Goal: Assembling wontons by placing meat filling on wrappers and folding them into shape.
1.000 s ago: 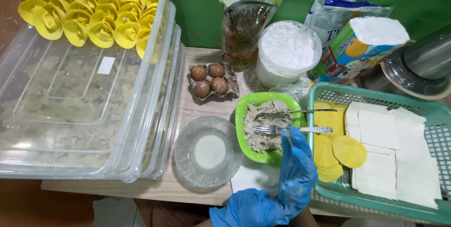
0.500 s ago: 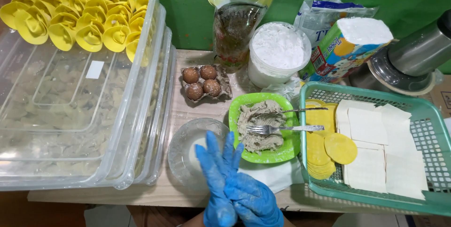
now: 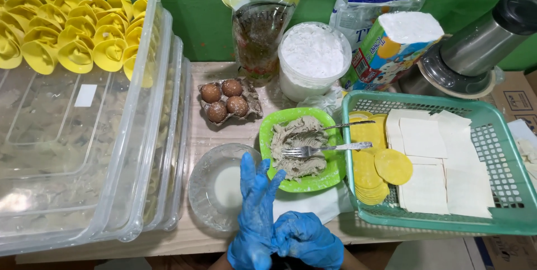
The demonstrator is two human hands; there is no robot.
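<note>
left hand (image 3: pixel 254 214): in blue glove, fingers stretched up and released, grasping nothing, over the right edge of the glass bowl (image 3: pixel 218 189).
right hand (image 3: pixel 307 239): blue glove, curled, pressed against the left hand at its 4 o'clock; cannot tell if it grips something.
green plate (image 3: pixel 302 150): at 1 o'clock from the hands, with grey filling and a fork (image 3: pixel 327 148).
basket (image 3: pixel 503 219): at 3 o'clock, holding round yellow wrappers (image 3: pixel 393 166) and white sheets.
yellow dumplings (image 3: pixel 72 32): at 10 o'clock, in clear box.

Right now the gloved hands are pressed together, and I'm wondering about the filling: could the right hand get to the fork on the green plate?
Probably yes. The right hand sits just below the green plate, and the fork lies on top of the filling with nothing covering it.
</note>
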